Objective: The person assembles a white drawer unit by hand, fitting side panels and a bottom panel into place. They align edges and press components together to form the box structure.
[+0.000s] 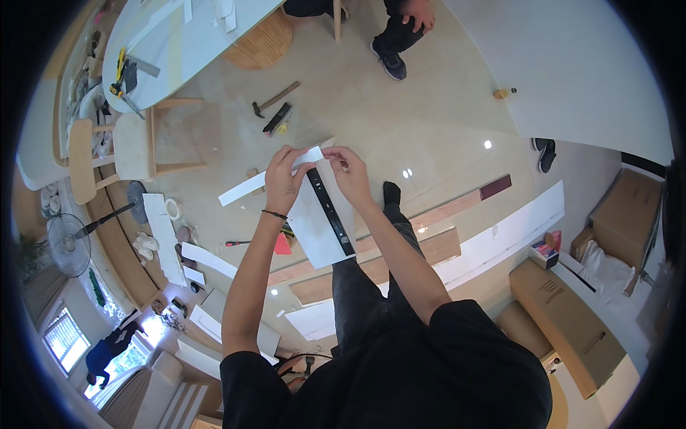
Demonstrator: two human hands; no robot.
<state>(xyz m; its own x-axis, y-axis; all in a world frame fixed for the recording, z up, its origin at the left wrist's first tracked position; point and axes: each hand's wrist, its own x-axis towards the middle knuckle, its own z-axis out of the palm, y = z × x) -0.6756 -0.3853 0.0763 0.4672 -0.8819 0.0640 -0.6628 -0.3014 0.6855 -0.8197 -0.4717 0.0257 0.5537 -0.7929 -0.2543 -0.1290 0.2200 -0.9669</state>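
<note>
Tilted in front of me is a white panel [312, 230] with a black drawer slide [331, 213] running lengthwise along it. A narrow white strip [241, 191] crosses its far end. My left hand [284, 179] is closed around the strip, its thumb beside the top of the slide. At the strip's right end, my right hand [348, 175] has its fingers curled in a pinch. Whatever sits between those fingertips is too small to make out. The panel's near end rests by my leg.
Beyond my hands, a hammer [275, 100] and a black tool-like piece [277, 119] lie on the tiled floor. Wooden boards [386, 264] and long white panels [500, 236] lie nearby. A chair [134, 146], table [207, 21], fan [70, 244] and cardboard box [564, 322] stand around. Two other people are present.
</note>
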